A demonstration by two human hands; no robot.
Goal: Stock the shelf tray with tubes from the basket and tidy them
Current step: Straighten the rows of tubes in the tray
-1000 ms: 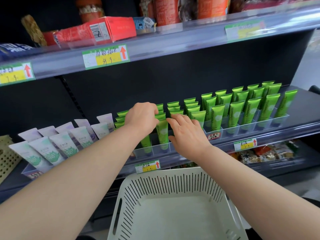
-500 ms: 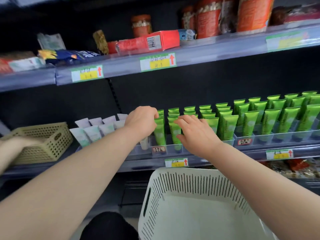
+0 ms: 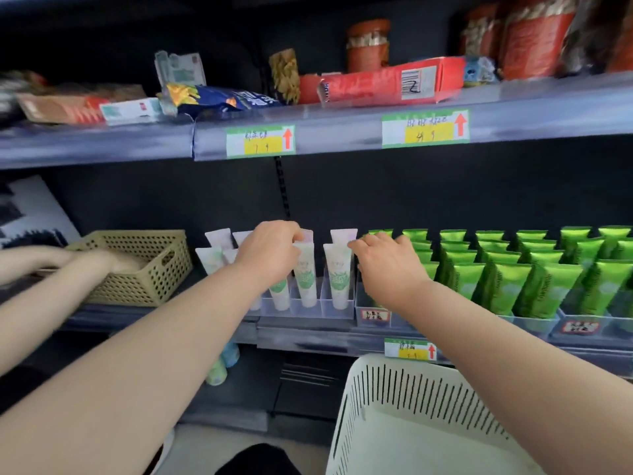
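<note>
Moved: reach shifted from green tubes [image 3: 507, 286] to white tubes [image 3: 337, 269], centre frame.
Left hand [image 3: 270, 252]: gripped white tubes' tops.
Right hand [image 3: 387, 260]: relaxed, fingertips beside them.

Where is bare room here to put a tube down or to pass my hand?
Bare: the floor of the white basket, and a shelf strip between the tan basket and the white tubes. Above the tube tops, under the upper shelf, is open space. Crowded: the green tubes stand packed; another person's hands occupy the tan basket.
</note>
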